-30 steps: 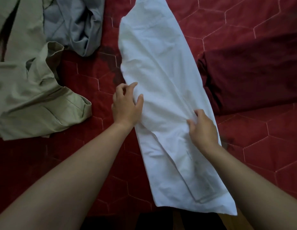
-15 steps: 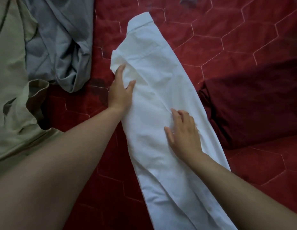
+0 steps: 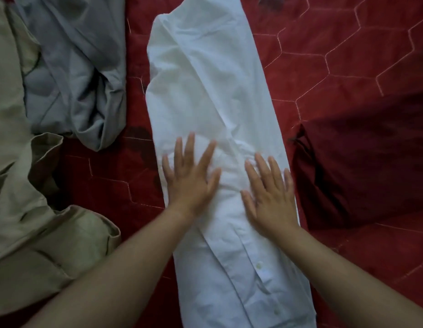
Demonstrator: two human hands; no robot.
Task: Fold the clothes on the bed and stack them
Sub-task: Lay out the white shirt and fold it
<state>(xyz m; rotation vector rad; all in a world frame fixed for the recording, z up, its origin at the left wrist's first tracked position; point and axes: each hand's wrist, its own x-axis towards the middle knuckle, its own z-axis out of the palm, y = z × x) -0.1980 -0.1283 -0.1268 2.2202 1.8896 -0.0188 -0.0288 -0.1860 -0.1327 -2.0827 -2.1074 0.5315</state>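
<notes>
You have no text, label, brand, number or sign that can be read anywhere in your view.

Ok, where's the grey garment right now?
The grey garment lies crumpled at the upper left of the head view, between the khaki garment and the white shirt, on the red quilt.
</notes>
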